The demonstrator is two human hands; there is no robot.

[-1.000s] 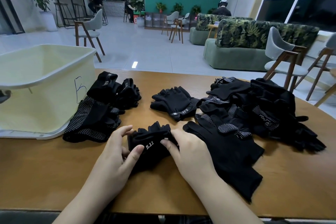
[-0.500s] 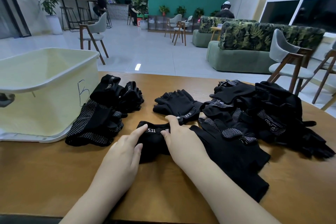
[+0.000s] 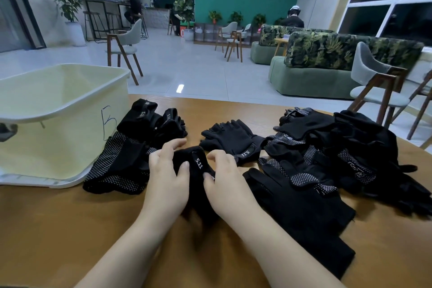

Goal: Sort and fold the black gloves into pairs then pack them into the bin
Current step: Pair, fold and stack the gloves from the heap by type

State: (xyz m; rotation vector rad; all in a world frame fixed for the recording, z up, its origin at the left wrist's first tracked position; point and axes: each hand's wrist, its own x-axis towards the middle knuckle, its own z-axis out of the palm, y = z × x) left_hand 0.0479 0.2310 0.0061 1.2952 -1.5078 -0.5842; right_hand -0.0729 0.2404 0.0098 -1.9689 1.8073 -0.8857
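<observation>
Both hands grip one folded glove bundle [image 3: 195,172] at the table's near centre: left hand [image 3: 167,179] curls round its left side, thumb pressed on top, index finger stretched forward; right hand [image 3: 225,180] pinches its right edge, fingers bent. Going left to right: cream bin [image 3: 63,124] marked with a handwritten letter stands at far left on the wooden table [image 3: 58,229], its inside mostly out of view. Just beside it lies a dotted-palm folded stack [image 3: 119,166], with two rolled pairs [image 3: 152,119] behind it, touching. Then the held bundle, "5.11" label facing up. Behind it a flat fingerless pair [image 3: 233,139], apart from the bundle. Further right, the unsorted glove heap [image 3: 339,147], with one long glove [image 3: 304,213] trailing toward the near edge. Handling, judged: soft knit, light, limp, not fragile; folds likely spring open unless squeezed, so hold across the folded middle with thumb on top, not by a loose cuff or fingertip. Both forearms come in low from the near edge, angled toward each other, wrists just above the table, palms facing down and inward. Bundle looks nearly ready; packing into the bin not yet done for it.
</observation>
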